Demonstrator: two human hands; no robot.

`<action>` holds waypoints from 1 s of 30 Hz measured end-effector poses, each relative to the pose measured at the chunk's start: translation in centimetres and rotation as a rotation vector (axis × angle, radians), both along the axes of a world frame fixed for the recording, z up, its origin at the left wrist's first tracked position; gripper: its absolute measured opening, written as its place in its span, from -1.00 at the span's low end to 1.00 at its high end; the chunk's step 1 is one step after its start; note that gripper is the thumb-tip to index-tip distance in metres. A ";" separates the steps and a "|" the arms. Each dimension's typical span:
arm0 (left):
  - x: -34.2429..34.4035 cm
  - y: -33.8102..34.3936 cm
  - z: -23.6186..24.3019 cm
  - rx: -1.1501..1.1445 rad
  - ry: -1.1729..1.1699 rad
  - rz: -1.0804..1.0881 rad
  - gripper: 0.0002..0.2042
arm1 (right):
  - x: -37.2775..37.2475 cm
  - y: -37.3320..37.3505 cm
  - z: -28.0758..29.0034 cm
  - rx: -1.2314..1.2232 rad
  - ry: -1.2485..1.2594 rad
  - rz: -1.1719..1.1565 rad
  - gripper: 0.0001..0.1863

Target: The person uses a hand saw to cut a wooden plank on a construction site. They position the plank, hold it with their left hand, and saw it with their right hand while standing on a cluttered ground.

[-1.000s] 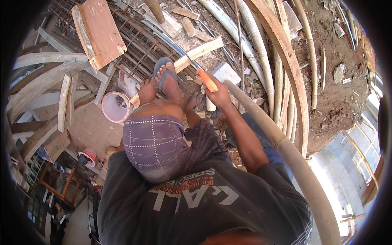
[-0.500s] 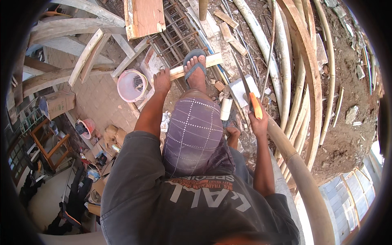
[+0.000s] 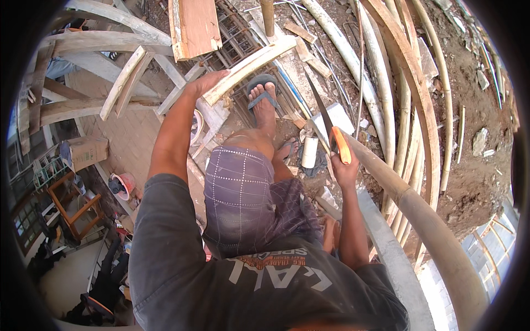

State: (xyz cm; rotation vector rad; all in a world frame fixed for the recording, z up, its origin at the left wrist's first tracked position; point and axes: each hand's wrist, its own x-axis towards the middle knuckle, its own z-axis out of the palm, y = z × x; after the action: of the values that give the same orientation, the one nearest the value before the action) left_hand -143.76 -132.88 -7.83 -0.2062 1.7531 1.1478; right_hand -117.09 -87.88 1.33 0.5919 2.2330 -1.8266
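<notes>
My left hand (image 3: 211, 81) grips the near end of a short wooden batten (image 3: 251, 67), its fingers mostly hidden behind the wood. The batten slants up to the right, beyond my sandalled foot (image 3: 261, 99). In my right hand (image 3: 345, 170) is a handsaw (image 3: 341, 146), held by its orange handle. Its dark blade points forward and a little left, apart from the batten. A white block (image 3: 332, 119) lies beneath the blade, with a pale cylinder (image 3: 309, 152) close by.
Rusty rebar cages (image 3: 234, 30) and a wide plank (image 3: 194, 27) lie ahead. A thick bamboo pole (image 3: 408, 204) passes right of my right arm, among curved poles (image 3: 381, 83). The bucket (image 3: 197, 126) is partly hidden by my left arm. Timber frames (image 3: 105, 41) stand at left.
My left hand has raised the batten forward, away from under my sandalled foot, and turned it more steeply. My right hand still holds the handsaw in nearly the same place.
</notes>
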 end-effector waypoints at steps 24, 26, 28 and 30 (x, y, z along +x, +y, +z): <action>2.5 8.0 -3.3 -0.507 1.065 -0.554 -0.27 | -1.2 -1.8 6.1 0.210 0.289 0.023 -0.34; 3.3 6.8 -3.5 -0.609 0.996 -0.607 -0.24 | -1.5 -2.7 5.4 0.183 0.309 0.051 -0.34; 3.9 5.8 -3.7 -0.681 0.806 -0.652 -0.19 | -1.4 -3.7 4.7 0.025 0.187 0.010 -0.34; 4.9 5.7 -4.1 -0.571 0.823 -0.562 -0.19 | -1.0 -4.7 4.1 -0.043 0.174 0.011 -0.34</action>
State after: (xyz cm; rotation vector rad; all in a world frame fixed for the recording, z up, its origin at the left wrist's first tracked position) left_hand -138.84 -127.17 -11.94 0.4697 2.6056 0.2847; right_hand -118.13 -92.59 5.39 0.4276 2.2914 -1.9854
